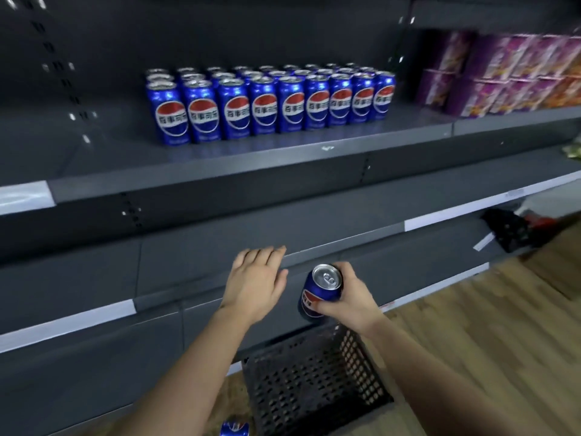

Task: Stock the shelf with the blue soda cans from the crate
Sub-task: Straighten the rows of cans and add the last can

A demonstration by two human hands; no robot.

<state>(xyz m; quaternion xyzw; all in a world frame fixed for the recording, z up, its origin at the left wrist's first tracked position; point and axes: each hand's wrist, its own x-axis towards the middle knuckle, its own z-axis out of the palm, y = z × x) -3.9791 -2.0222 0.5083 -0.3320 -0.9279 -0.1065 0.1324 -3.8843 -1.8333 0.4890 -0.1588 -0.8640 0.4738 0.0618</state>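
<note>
Right hand (347, 298) grips one blue soda can (317, 295) round its side, thumb across the label and fingers wrapped behind. Held can is tilted, silver top toward the camera, in the air above the far rim of the black perforated crate (314, 382) and in front of the lower shelf edges.

Left hand (256, 278) holds nothing: palm down, fingers straight and close together, fingertips at the front edge of a lower shelf (345, 243). Contact with that edge cannot be confirmed.

Stocked cans (270, 102) stand upright on the upper shelf (283, 158) in tidy rows, nine across the front and several deep, labels facing out. The block sits at the middle of the shelf, set back from its front edge.

Purple packages (503, 73), blurred, are stacked two high on the adjoining shelf section to the right, near the right end of the can block but apart from it.

Crate stands on the wooden floor (487, 325) at the foot of the shelving. A further can (234, 429) shows partly at the bottom edge of view, just left of the crate.
</note>
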